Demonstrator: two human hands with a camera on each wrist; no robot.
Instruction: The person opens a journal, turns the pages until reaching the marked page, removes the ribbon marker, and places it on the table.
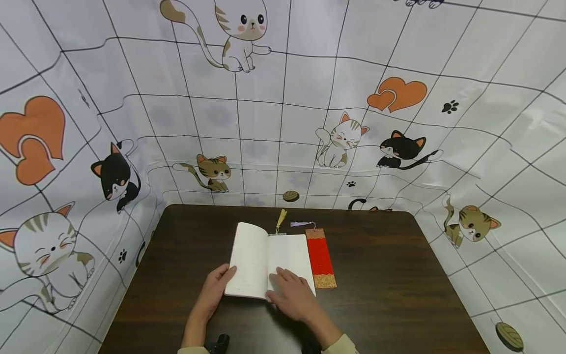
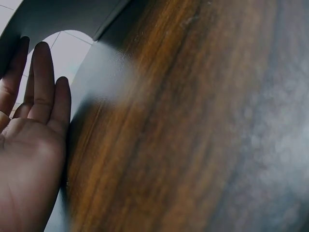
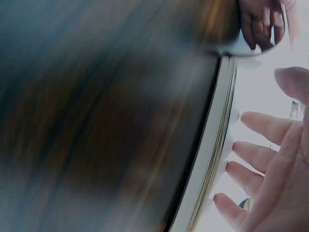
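Note:
An open book [image 1: 247,260] with plain pale pages lies on the dark wooden table. My left hand [image 1: 215,287] holds its left edge, thumb over the page and fingers beneath. In the left wrist view, the left hand's fingers [image 2: 43,82] reach up behind the raised dark cover [image 2: 72,19]. Spread across the right page near the middle fold is my right hand [image 1: 292,295]; its fingertips touch the paper. The right wrist view shows the book's page edges [image 3: 212,145] beside the extended fingers [image 3: 256,154] of the right hand [image 3: 280,179].
Right of the book lies a red bookmark [image 1: 320,256] with gold ends and a purple tassel [image 1: 301,223]. A yellow tassel [image 1: 281,219] sticks out above the book's top edge. The brown table [image 1: 389,275] is surrounded by white cat-print curtains [image 1: 261,118].

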